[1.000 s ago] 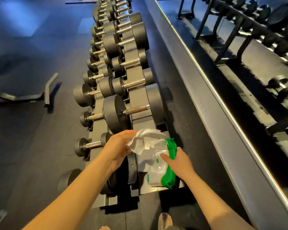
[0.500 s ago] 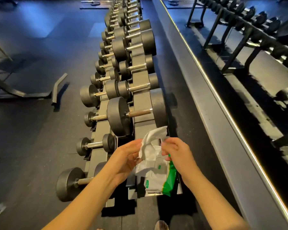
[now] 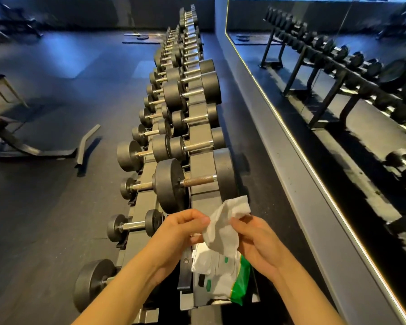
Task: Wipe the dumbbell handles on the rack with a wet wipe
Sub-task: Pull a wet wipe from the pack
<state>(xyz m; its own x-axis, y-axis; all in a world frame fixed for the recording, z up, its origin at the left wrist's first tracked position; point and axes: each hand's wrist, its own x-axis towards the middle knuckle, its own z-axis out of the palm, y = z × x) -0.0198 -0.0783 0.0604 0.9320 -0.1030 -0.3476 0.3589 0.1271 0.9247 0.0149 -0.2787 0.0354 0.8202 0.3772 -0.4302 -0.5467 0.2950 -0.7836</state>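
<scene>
1. Both hands pinch the wet wipe (image 3: 223,227): left hand (image 3: 179,231) w/ curled fingers on its left edge, right hand (image 3: 259,245) on its right. The wipe is bunched above the near end of the rack (image 3: 201,167) and not yet on any handle.
2. Risk: a wadded sheet covers little of the nearest handle (image 3: 198,180), so spread it first.
3. Risk: the wipe pack (image 3: 217,280) lies at the rack's near edge, lid prob. open (hard to see). A knock drops it, or the sheets dry out.
4. Risk: tugging both ways may tear the wipe.

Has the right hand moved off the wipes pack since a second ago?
Yes. The right hand has lifted off the wipes pack and now pinches the wet wipe above it.
</scene>
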